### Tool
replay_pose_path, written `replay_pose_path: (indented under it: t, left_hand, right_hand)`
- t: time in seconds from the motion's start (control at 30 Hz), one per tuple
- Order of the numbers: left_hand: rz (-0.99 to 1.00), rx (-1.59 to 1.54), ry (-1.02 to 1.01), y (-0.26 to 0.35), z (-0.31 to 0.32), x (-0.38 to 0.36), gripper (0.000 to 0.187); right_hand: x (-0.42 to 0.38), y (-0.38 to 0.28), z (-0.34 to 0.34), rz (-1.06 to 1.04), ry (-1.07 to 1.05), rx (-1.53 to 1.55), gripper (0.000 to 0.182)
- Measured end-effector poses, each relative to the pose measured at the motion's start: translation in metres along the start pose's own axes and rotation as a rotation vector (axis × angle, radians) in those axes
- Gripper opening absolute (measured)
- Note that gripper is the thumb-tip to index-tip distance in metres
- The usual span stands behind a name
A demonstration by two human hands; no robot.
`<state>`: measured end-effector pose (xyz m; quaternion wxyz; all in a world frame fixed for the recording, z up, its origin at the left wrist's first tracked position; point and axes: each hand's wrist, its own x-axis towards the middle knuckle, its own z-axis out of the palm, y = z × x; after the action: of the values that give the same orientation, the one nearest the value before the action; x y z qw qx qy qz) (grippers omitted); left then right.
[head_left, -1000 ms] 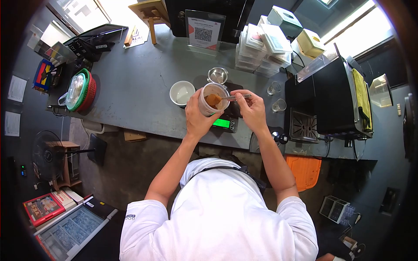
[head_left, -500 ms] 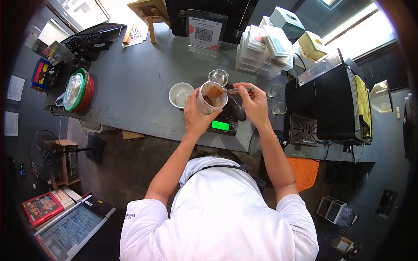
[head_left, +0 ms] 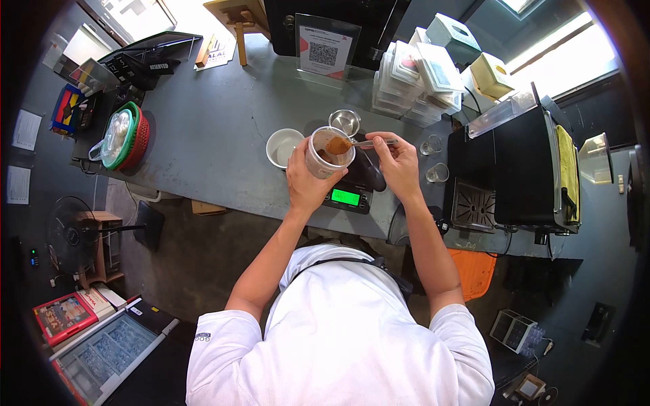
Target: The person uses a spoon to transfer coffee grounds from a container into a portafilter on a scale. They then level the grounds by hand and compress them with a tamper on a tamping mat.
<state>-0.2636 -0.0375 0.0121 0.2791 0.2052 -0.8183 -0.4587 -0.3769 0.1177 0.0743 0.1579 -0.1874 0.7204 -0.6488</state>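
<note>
My left hand [head_left: 306, 184] is wrapped around a clear plastic tub [head_left: 326, 167], tilted so that its mouth faces me. Brown powder clings inside it. Between thumb and fingers, my right hand [head_left: 399, 166] pinches the handle of a spoon [head_left: 365, 143]. The bowl of the spoon, heaped with brown powder [head_left: 338, 145], is at the tub's mouth. Below the tub, a black digital scale [head_left: 356, 204] shows a lit green display; its digits are too small to read. A dark rounded handle [head_left: 370, 174] lies by the scale. A white bowl [head_left: 276, 150] and a metal cup [head_left: 345, 122] stand close by.
Two small glasses [head_left: 437, 173] are right of my right hand, beside a black espresso machine [head_left: 525, 169]. Stacked plastic containers [head_left: 406, 84] and a QR-code sign [head_left: 326, 51] stand at the back. Baskets [head_left: 137, 141] sit on the grey counter [head_left: 203, 135] at left.
The powder heaped on the spoon now shows more clearly near the tub's rim. Both hands keep their holds. The whole view has shifted slightly.
</note>
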Motion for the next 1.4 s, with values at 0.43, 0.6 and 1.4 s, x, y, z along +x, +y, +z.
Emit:
replay_pose_path:
  t: [0.43, 0.6, 1.4]
  left_hand:
    - [0.134, -0.245, -0.160, 0.004, -0.005, -0.011, 0.090]
    - [0.207, -0.343, -0.142, -0.006, -0.005, -0.020, 0.089]
    - [0.403, -0.299, -0.113, -0.005, -0.010, -0.030, 0.088]
  right_hand:
    - [-0.027, -0.005, 0.010, -0.590, -0.244, -0.588, 0.023]
    - [-0.049, -0.005, 0.010, -0.681, -0.342, -0.663, 0.030]
    - [-0.070, -0.010, 0.017, -0.736, -0.143, -0.848, 0.028]
